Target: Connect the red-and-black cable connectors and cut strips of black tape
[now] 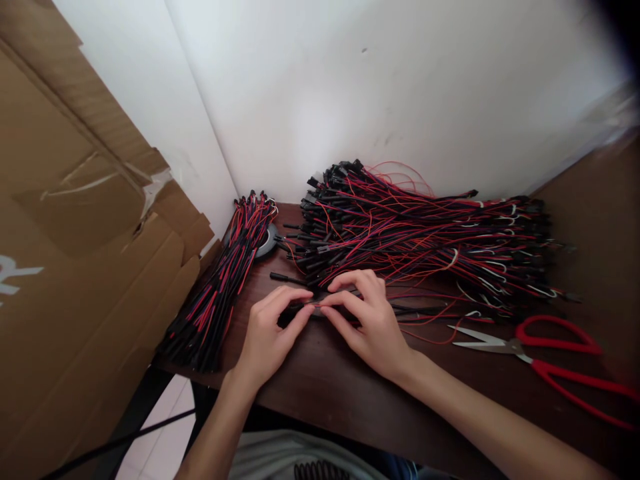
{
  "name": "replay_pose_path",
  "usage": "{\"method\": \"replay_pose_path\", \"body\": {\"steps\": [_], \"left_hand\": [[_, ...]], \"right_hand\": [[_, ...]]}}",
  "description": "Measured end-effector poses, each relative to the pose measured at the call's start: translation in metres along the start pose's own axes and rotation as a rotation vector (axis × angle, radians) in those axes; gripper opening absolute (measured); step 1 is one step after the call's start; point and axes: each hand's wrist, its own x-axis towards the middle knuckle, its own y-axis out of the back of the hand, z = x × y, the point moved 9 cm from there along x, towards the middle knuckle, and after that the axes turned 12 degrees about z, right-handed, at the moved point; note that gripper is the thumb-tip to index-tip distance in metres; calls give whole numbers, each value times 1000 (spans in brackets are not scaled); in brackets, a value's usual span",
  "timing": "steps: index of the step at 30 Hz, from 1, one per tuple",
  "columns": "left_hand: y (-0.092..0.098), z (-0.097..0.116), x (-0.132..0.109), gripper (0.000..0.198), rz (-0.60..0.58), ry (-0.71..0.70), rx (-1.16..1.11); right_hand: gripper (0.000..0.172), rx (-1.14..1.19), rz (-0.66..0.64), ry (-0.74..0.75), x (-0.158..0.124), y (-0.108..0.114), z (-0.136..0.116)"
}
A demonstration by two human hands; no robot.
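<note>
My left hand [270, 330] and my right hand [367, 320] meet at the middle of the dark wooden table [320, 387]. The fingertips of both pinch a small bunch of black connector ends [316, 303] lying flat on the table, its red and black wires trailing off to the right. Just behind my hands lies a big loose pile of red and black wires [420, 233] with black plugs. A neat straight bundle of the same wires [220, 287] lies to the left of my left hand, running toward the table's front edge.
Red-handled scissors [545, 353] lie open on the table at the right. A large cardboard box [75, 253] stands against the table's left side. White walls close off the back corner. A black round object [265, 243] sits under the left bundle's far end.
</note>
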Motion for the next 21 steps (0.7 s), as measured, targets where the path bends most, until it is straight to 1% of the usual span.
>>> {"method": "replay_pose_path", "body": {"steps": [2, 4, 7, 11, 14, 17, 19, 21], "left_hand": [[-1, 2, 1, 8, -15, 6, -13], [1, 2, 2, 10, -10, 22, -27], [3, 1, 2, 11, 14, 42, -30], [4, -1, 1, 10, 26, 41, -20], [0, 2, 0, 10, -7, 11, -14], [-3, 9, 0, 9, -40, -48, -24], [-3, 13, 0, 9, -49, -80, -36], [-2, 17, 0, 9, -46, -108, -52]], "right_hand": [[6, -25, 17, 40, 1, 3, -4], [10, -9, -2, 50, 1, 2, -6], [12, 35, -46, 14, 0, -1, -4], [12, 39, -66, -43, -1, -2, 1], [12, 51, -76, -108, -1, -3, 7], [12, -4, -64, -128, 0, -1, 10], [13, -23, -55, -150, 0, 2, 13], [15, -2, -82, -204, 0, 1, 19]]}}
